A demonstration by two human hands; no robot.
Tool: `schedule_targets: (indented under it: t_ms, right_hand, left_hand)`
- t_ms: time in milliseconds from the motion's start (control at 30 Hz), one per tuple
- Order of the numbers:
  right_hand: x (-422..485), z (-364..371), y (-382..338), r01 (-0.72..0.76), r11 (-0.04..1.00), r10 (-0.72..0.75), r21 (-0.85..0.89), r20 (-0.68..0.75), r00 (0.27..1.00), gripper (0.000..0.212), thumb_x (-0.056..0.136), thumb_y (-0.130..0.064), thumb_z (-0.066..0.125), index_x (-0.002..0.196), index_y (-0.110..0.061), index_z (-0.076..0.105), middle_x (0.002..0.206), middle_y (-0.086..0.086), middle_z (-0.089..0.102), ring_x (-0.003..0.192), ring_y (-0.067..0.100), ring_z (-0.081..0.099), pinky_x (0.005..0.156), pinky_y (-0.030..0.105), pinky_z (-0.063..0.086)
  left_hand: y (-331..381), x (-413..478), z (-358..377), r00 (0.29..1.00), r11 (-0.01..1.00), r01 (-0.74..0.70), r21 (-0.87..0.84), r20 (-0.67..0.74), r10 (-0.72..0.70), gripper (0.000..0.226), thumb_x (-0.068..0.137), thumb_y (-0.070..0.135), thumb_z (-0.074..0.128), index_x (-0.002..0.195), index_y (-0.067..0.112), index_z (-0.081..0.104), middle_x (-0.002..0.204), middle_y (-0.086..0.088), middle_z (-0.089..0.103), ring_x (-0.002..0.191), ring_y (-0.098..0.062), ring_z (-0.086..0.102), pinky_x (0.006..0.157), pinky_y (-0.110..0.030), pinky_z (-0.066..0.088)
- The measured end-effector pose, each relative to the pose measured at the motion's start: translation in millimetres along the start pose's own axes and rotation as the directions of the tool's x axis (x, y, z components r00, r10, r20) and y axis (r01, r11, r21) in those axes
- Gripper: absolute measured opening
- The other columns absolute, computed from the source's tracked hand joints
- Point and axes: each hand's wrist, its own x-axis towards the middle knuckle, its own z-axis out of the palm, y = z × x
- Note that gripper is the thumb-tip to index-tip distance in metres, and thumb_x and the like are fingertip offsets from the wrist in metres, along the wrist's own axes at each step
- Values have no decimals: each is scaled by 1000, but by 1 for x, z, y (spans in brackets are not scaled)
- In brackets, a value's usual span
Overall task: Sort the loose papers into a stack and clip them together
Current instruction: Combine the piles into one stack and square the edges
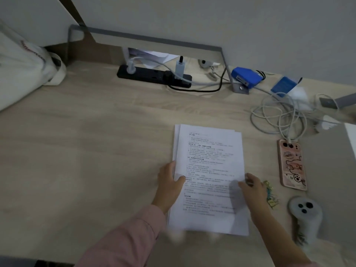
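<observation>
A stack of printed white papers (209, 166) lies on the wooden desk (86, 141), its sheets slightly offset at the top left. My left hand (169, 180) grips the stack's left edge, thumb on top of the page. My right hand (252, 186) holds the right edge, thumb on the paper. Several small gold binder clips (270, 195) lie on the desk just right of my right hand.
A pink-cased phone (291, 164) lies right of the clips, plugged into tangled white cables (277, 114). A grey controller (305, 214) sits at the near right. A black power strip (154, 76), a blue stapler (245, 77) and a blue box (283, 86) line the back.
</observation>
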Motion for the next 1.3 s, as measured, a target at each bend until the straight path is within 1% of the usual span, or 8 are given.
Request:
schedule_targets:
  t_ms: [200, 333, 467, 600, 833, 967, 1067, 1300]
  right_hand:
    - [-2, -1, -23, -79, 989, 53, 126, 193, 980, 11, 91, -1, 46, 88, -7, 56, 80, 9, 57, 66, 19, 52, 58, 30, 42]
    - [-8, 24, -29, -15, 995, -11, 98, 260, 966, 15, 89, -10, 52, 101, -4, 58, 101, 21, 63, 85, 32, 60, 80, 44, 50]
    - [-25, 51, -42, 33, 983, -113, 183, 445, 888, 27, 89, -4, 51, 114, -16, 55, 105, 8, 67, 91, 29, 66, 76, 39, 54]
    - [-49, 79, -55, 74, 979, -170, 188, 566, 807, 34, 91, -4, 50, 118, -22, 55, 111, 5, 68, 96, 29, 67, 87, 47, 54]
    - [-83, 114, -97, 101, 949, -284, 298, 674, 682, 37, 90, -7, 54, 125, -19, 57, 113, 8, 70, 98, 30, 69, 84, 49, 55]
    - [-106, 111, -133, 154, 882, -432, 445, 635, 640, 36, 89, -5, 52, 123, -14, 58, 114, 8, 70, 101, 28, 68, 78, 36, 58]
    - [-118, 114, -157, 262, 819, -530, 511, 495, 689, 36, 86, 0, 52, 116, -15, 63, 111, 1, 71, 103, 20, 67, 83, 32, 54]
    - [-132, 153, -171, 371, 753, -538, 543, 184, 822, 33, 82, 7, 45, 83, -18, 67, 89, -3, 67, 93, 17, 56, 86, 34, 42]
  left_hand:
    - [-13, 1, -8, 996, 987, 83, -140, -32, -89, 51, 79, 23, 56, 130, 19, 48, 133, -2, 48, 119, -17, 51, 103, -41, 43]
    - [-19, -8, -29, 995, 967, 51, -249, -66, -69, 28, 88, 3, 49, 104, 24, 60, 106, 2, 67, 96, -12, 65, 72, -13, 53]
    - [-34, -21, -59, 984, 948, 76, -309, -130, -122, 30, 88, 6, 50, 113, 21, 59, 112, 0, 66, 99, -13, 65, 79, -23, 55]
    - [-49, -32, -95, 965, 928, 57, -368, -219, -146, 27, 88, -3, 48, 98, 18, 62, 96, 1, 69, 74, -3, 67, 58, -11, 51]
    - [-63, -35, -170, 964, 838, 43, -544, -199, -178, 46, 72, 24, 63, 118, 19, 57, 115, -6, 66, 99, -21, 65, 75, -33, 54]
    - [-36, -29, -211, 963, 855, -126, -504, -269, -16, 26, 82, 13, 57, 107, 15, 63, 102, 0, 71, 90, -15, 67, 74, -28, 53]
    - [-8, -26, -232, 921, 842, -304, -445, -362, 142, 21, 86, 0, 52, 99, 13, 63, 89, 10, 68, 73, 4, 63, 61, -9, 47]
    - [-6, -11, -254, 898, 831, -399, -387, -347, 269, 16, 78, 2, 54, 92, 6, 62, 77, 7, 64, 67, 2, 57, 63, -11, 45]
